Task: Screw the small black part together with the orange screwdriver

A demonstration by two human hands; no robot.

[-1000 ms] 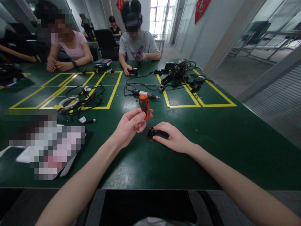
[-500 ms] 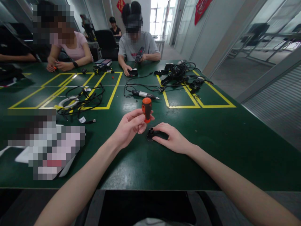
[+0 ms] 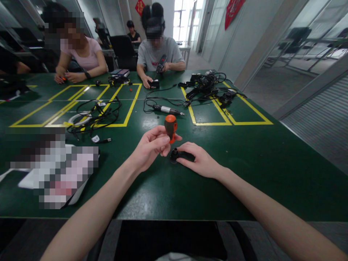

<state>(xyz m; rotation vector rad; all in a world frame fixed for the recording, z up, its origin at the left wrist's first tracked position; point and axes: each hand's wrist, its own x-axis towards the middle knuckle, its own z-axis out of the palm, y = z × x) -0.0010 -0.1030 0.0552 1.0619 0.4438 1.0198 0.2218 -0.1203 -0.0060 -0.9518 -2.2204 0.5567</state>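
Note:
Between the thumb and fingers of my left hand (image 3: 153,146) is a stubby screwdriver (image 3: 170,127) with an orange and dark grey handle. It stands upright, handle end up, and its tip is hidden or too small to make out. Just below and to the right, a small black part (image 3: 174,155) with a round end and a short raised post rests on the green table (image 3: 233,195). My right hand (image 3: 199,159) grips its longer body between thumb and fingers, holding it against the tabletop. The screwdriver is over the post; I cannot tell whether they touch.
A corded electric screwdriver (image 3: 166,109) lies ahead. Black cables (image 3: 203,85) are heaped at back right, and looped cables (image 3: 100,114) lie left. A blurred-out packet (image 3: 70,174) is at near left. Across the table, a person in grey (image 3: 160,54) works with a power tool.
The screwdriver's handle has turned in my left fingers, showing a different side, and sits very slightly lower. My right hand and the black part stay put.

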